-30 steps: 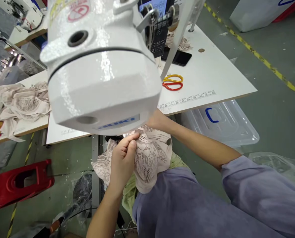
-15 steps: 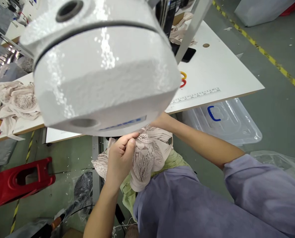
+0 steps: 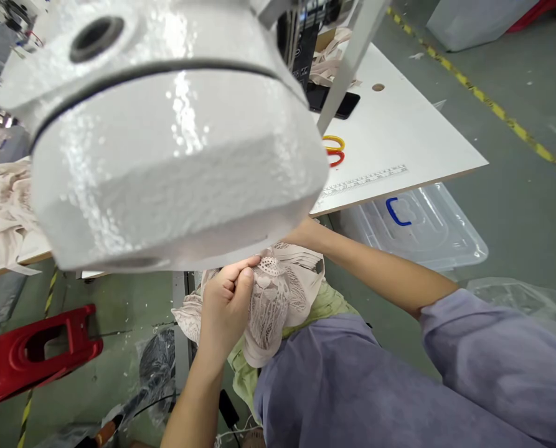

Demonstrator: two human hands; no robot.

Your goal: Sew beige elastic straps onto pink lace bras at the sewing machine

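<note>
A pale pink lace garment [image 3: 271,298] hangs over my lap below the sewing machine head [image 3: 179,168]. My left hand [image 3: 228,302] pinches its upper edge between thumb and fingers, just under the machine's lower rim. Reaching in from the right, my right hand [image 3: 301,233] is mostly covered by the machine head, so its fingers are hidden; the garment's upper right part lies right beside it. The needle area cannot be seen behind the machine.
Scissors with red and yellow handles [image 3: 334,151] and a phone [image 3: 345,104] lie on the white table [image 3: 413,124]. More lace pieces [image 3: 11,205] are heaped at left. A red stool [image 3: 39,354] and a clear lidded box [image 3: 413,230] stand on the floor.
The view has shifted slightly, so the machine head appears lower and further left. My left hand keeps its pinch on the lace garment, which has barely moved.
</note>
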